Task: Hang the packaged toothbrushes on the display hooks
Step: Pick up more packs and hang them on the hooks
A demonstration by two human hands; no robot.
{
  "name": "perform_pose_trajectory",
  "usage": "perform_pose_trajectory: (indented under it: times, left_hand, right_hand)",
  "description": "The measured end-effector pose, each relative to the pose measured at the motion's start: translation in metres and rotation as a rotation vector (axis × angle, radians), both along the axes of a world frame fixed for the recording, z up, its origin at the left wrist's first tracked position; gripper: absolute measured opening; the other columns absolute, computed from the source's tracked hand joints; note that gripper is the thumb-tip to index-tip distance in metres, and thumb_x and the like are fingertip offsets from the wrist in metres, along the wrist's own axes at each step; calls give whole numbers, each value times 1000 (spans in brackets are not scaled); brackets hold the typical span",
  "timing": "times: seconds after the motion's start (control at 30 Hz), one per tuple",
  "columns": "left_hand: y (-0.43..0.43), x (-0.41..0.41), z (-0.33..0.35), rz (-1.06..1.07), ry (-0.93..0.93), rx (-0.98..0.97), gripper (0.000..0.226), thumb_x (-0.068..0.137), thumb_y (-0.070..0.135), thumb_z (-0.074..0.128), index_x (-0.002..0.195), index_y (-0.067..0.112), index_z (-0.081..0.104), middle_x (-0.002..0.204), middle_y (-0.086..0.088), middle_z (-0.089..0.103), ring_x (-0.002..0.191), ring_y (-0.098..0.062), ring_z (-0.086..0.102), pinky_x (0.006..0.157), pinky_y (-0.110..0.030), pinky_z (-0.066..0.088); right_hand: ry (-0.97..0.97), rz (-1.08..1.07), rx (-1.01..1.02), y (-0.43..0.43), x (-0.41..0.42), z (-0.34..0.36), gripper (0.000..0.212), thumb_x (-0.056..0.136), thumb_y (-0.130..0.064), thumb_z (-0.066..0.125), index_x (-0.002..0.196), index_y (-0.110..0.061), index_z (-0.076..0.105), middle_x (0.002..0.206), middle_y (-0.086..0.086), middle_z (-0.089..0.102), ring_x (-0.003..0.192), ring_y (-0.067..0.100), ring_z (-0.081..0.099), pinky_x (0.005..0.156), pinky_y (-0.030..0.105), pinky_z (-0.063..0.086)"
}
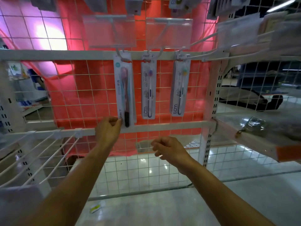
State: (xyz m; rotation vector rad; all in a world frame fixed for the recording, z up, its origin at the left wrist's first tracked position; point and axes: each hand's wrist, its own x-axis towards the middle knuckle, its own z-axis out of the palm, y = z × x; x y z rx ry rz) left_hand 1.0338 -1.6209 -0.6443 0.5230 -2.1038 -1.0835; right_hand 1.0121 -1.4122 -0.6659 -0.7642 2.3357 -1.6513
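Forearms rise from the bottom edge, elbows cut off by the frame, above a glossy floor (146,209) where a small yellow-green scrap (96,207) lies too blurred to identify. Further in, the right hand (169,150) hangs before the wire grid (97,88), fingers loosely curled and nothing visible in them. The left hand (109,128) is higher and deeper — its fingertips pinch the lower left corner of the pink-brush package (124,92), covering that corner. The package hangs from a hook (120,53) at the upper crossbar (48,54), its foot overlapping the lower crossbar (171,125). Just beside it hang the middle package (149,88) and the right package (180,85), apart from each other; their print is only partly legible. Above them sit two clear label holders (112,31) — blurred, any labels unreadable. Behind the grid hangs a red cloth (91,75).
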Motion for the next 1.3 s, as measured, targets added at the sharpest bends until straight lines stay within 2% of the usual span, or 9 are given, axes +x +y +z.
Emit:
perform_pose_trajectory:
  times: [0.1,0.17,0.3,0.37,0.5,0.6,0.9,1.07,1.3]
  left_hand:
    - [4,8,-36,18,-73,20,22,94,22,61,75,10,64,72,-9,65,65,-26,60,67,-36,52]
    - [9,14,-56,39,-176,11,27,90,15,59,65,10,64,59,-6,58,54,-19,51,58,-30,43]
    - [32,25,-88,21,-414,-115,24,88,17,56,65,21,60,74,3,63,70,-17,57,65,-27,39]
    - [45,26,-103,-40,-492,-179,31,86,16,53,56,21,52,65,6,57,72,-19,55,65,-27,39]
    - [66,21,-130,-184,-568,-258,18,90,20,54,82,15,70,91,2,70,88,-19,64,71,-24,41]
    - [84,15,-153,-243,-637,-299,18,93,23,57,99,15,71,103,-1,71,97,-19,64,72,-24,39]
    - [148,4,-231,-413,-783,-362,26,93,30,57,115,18,64,115,-4,65,102,-22,61,80,-29,49]
    - [177,-2,-258,-511,-814,-397,30,96,29,57,122,16,61,119,-4,64,102,-21,61,74,-24,42]
    - [215,-9,-300,-590,-887,-447,28,96,29,57,121,17,60,118,-3,64,94,-16,58,72,-23,40]
  right_hand:
    - [-35,-28,71,7,-1,-18,14,97,-23,54,97,-15,66,91,1,67,79,11,64,70,23,51]
    - [-57,-44,94,10,-1,-30,15,96,-22,54,96,-13,66,92,2,67,78,11,64,69,24,51]
    - [-93,-64,159,16,-4,-57,15,96,-22,53,96,-14,66,93,1,68,78,11,65,71,25,51]
    - [-107,-65,206,19,-6,-71,15,96,-22,52,96,-15,66,94,0,68,79,11,65,72,26,51]
    - [-107,-69,341,30,-8,-105,20,95,-23,53,101,-11,67,97,2,68,88,16,65,79,32,54]
    - [-103,-78,428,45,-8,-130,20,94,-25,54,103,-14,69,96,-1,67,95,19,63,89,38,53]
    - [-233,-162,523,97,-8,-213,22,97,-24,53,111,-13,66,98,-4,60,92,13,58,78,25,47]
    - [-305,-195,526,122,-8,-251,21,96,-24,53,111,-16,65,102,-1,64,86,9,57,67,20,43]
    - [-278,-248,657,150,-6,-299,25,97,-21,53,120,-15,62,120,3,64,101,14,58,88,25,45]
